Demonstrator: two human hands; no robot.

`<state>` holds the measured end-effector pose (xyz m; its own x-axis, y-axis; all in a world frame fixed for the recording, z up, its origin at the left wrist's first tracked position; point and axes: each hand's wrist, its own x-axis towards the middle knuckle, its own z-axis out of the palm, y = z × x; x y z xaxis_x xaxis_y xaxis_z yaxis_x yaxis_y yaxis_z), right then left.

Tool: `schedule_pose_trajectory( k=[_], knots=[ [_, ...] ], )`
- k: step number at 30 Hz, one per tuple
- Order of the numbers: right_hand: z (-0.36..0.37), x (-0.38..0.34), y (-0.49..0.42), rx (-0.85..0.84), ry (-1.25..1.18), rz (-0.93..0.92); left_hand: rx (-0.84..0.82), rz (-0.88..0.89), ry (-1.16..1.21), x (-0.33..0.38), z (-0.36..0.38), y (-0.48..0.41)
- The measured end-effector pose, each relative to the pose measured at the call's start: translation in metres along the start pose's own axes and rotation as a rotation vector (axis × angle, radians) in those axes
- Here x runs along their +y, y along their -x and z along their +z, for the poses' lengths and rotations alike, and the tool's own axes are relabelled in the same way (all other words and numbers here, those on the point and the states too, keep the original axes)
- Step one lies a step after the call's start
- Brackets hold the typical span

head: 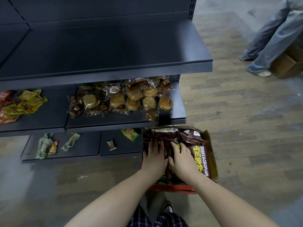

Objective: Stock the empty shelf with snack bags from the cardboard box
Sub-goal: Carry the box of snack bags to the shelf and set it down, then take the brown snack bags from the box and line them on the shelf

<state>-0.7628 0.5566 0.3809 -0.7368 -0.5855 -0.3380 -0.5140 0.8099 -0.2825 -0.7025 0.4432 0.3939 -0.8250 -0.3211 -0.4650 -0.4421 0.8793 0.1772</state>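
An open cardboard box (212,154) sits on the floor at the shelf unit's right end, filled with brown snack bags (200,156) printed with yellow lettering. My left hand (155,157) and my right hand (181,158) are both inside the box, palms down, fingers spread and pressed onto the bags. Whether either hand grips a bag is hidden. Above, the dark upper shelf (114,51) lies bare.
The middle shelf (49,118) carries clear-wrapped pastries (124,97) and yellow and red packets (19,104) at left. The bottom shelf (82,149) holds a few loose packets (44,145). A person's legs (270,38) and another cardboard box (288,63) stand at far right on the wooden floor.
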Motion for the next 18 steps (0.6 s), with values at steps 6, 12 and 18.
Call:
schedule_pose_trajectory(
  k=[6, 12, 18],
  knots=[
    [0.012, -0.009, -0.007, -0.020, 0.024, 0.091, -0.092, -0.032, 0.068, -0.008, 0.005, -0.003],
    [0.017, -0.018, -0.012, -0.009, -0.116, 0.178, -0.119, -0.077, 0.069, -0.012, 0.006, -0.004],
    [0.007, -0.015, -0.018, -0.003, -0.378, 0.201, -0.032, -0.162, 0.261, -0.005, 0.005, -0.009]
  ],
)
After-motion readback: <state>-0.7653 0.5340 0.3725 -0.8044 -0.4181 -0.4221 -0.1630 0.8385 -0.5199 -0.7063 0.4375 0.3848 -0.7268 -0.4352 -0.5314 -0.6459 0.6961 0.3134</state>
